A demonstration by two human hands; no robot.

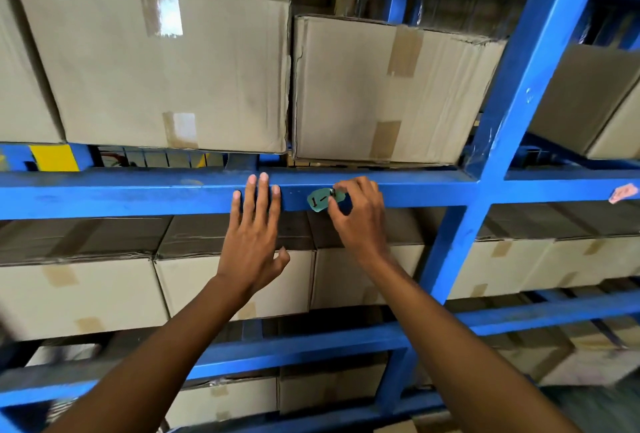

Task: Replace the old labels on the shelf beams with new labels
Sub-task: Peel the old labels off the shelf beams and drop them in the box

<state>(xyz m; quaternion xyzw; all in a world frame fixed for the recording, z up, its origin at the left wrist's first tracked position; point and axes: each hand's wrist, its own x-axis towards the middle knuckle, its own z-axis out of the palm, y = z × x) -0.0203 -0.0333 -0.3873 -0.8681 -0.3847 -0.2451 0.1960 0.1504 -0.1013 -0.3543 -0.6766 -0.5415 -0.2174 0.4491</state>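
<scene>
A small green label [320, 200] with black marks sits on the front face of the blue shelf beam [138, 192]. My right hand [360, 214] pinches the label's right edge between thumb and fingers. My left hand [254, 235] lies flat and open against the beam just left of the label, fingers spread and pointing up. A pink label [623, 193] is stuck on the beam of the neighbouring bay at the far right.
Cardboard boxes [166, 62] fill the shelf above the beam and more boxes [86, 294] stand below it. A blue upright post [512, 127] rises right of my hands. A lower blue beam [311, 346] crosses under my forearms.
</scene>
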